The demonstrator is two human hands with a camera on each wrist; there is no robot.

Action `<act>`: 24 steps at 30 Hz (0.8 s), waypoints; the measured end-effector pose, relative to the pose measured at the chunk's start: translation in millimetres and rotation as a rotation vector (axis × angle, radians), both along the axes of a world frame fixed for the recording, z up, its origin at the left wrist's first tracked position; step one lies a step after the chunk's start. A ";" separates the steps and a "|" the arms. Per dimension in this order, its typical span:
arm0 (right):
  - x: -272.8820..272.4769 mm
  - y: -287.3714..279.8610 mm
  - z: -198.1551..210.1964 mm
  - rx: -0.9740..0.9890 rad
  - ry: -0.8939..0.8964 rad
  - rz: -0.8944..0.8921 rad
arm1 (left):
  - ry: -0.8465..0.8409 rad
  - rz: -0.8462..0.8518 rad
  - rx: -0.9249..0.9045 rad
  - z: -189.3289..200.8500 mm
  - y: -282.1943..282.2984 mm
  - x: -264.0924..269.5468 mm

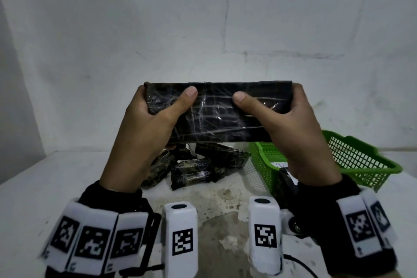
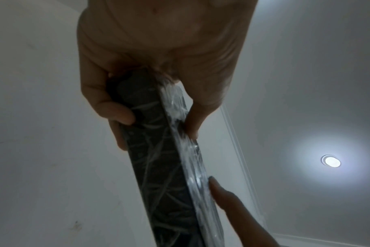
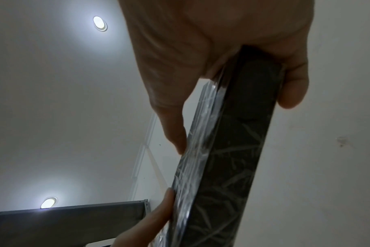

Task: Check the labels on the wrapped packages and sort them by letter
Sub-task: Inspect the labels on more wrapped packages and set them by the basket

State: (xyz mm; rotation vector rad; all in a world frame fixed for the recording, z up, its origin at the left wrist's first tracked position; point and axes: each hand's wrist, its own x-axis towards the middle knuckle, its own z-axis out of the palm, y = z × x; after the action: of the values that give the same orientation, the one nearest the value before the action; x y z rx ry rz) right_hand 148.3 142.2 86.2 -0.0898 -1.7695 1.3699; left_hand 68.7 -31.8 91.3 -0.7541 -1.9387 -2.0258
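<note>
The long flat package (image 1: 216,115), black and wrapped in wrinkled shiny clear film, is held up in the air above the tabletop (image 1: 67,187). The left hand (image 1: 144,128) and right hand (image 1: 300,133) each have a closed grip on one end, thumbs on the near face. Only the head view shows the pile of other packages (image 1: 194,169) and the green mesh basket (image 1: 361,160). The wrist views show the thin edge and ceiling lamps (image 3: 100,23).

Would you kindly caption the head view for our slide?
Both hands, left hand and right hand, hold a black wrapped package above a pile.
</note>
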 end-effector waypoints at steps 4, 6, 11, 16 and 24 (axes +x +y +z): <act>-2.7 1.7 -2.1 0.031 -0.056 0.006 | -0.016 -0.030 -0.002 0.7 -1.9 -2.2; -2.8 4.3 -1.4 0.027 -0.056 0.027 | -0.025 -0.057 0.020 0.8 -2.1 -3.1; 2.4 11.0 2.2 0.106 -0.132 0.115 | 0.072 -0.011 0.036 2.5 -3.2 -1.2; 6.5 14.9 3.5 0.140 -0.125 0.101 | 0.118 -0.036 -0.048 0.6 -5.8 1.4; 14.8 19.2 6.6 0.174 -0.142 0.019 | 0.153 -0.122 -0.218 0.2 -3.2 9.0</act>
State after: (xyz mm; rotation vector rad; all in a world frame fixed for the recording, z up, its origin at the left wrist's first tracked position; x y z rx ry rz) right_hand 163.1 161.4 92.9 -0.0773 -2.0057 1.2427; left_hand 77.8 -35.0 91.5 -1.0690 -2.0905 -1.7789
